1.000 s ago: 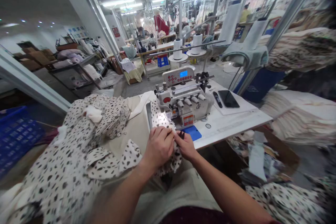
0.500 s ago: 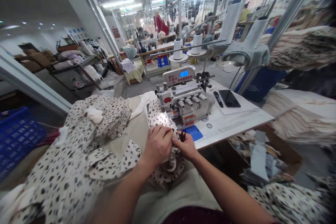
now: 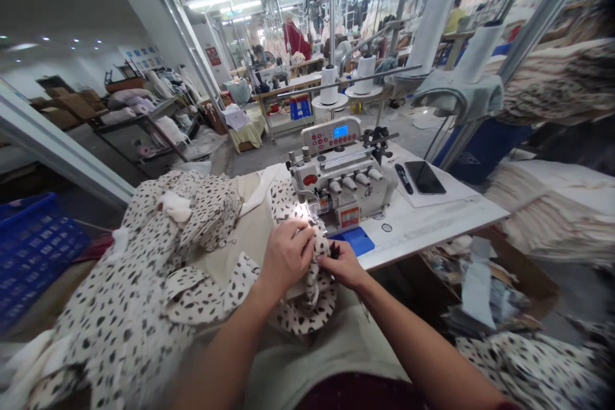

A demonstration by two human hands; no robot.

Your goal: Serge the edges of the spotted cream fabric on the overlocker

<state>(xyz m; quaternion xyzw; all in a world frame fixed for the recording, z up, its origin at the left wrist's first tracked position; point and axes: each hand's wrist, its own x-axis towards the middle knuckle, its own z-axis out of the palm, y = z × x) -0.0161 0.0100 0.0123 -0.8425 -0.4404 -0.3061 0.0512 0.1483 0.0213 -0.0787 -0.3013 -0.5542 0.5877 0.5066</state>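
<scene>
My left hand (image 3: 287, 252) presses on spotted cream-and-black fabric (image 3: 321, 245) just in front of an overlock sewing machine (image 3: 342, 173), its fingers curled over the cloth edge. My right hand (image 3: 344, 264) pinches the same fabric between thumb and fingers, right of the left hand. A small dark pointed thing (image 3: 335, 250) shows at the right fingers; what it is I cannot make out. Under the lit needle area lies part of the fabric, and the rest hangs in folds below my hands toward my lap.
A large heap of spotted fabric (image 3: 129, 288) covers the left side. On the white table (image 3: 432, 224) lie a phone (image 3: 425, 177) and a black marker pen (image 3: 403, 179). Thread cones (image 3: 329, 85) stand behind the machine. A blue basket (image 3: 41, 256) is far left; a scrap box (image 3: 542, 282) sits lower right.
My hands have drawn slightly apart, and more of the spotted fabric shows between them. The folds hanging below look more spread out. The view has shifted a little.
</scene>
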